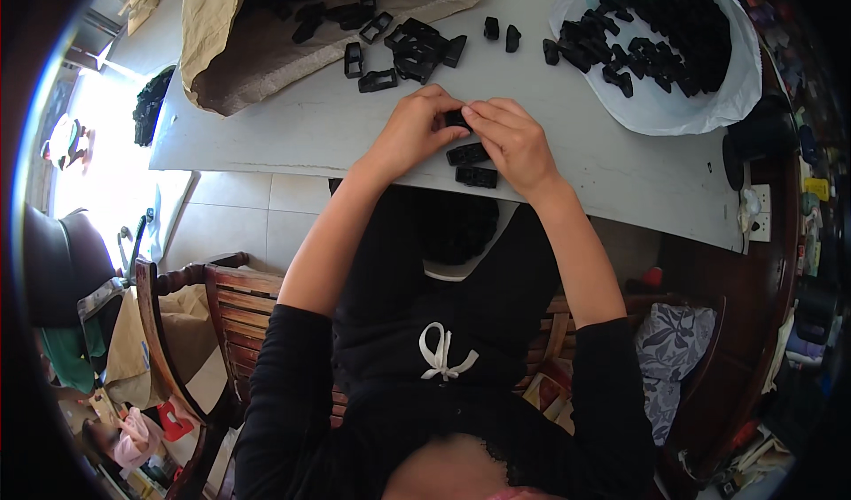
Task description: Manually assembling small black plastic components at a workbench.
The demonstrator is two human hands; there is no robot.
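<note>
Both my hands meet over the near part of the grey table, pinched on one small black plastic part (456, 119). My left hand (414, 129) grips it from the left, thumb and fingers closed. From the right, the fingertips of my right hand (514, 139) press on its other end. Much of the part is hidden by my fingers. Two black plastic pieces (468, 153) lie just below my hands near the table edge. Beyond my left hand sits a loose pile of black frame-shaped pieces (420, 52), some with open rectangular middles.
A brown paper bag (266, 83) holding more black pieces lies open at the far left. At the far right, a white plastic bag (656, 119) holds many small black parts. Two small parts (512, 39) stand between them. Below the table edge is a bin of black pieces (456, 225).
</note>
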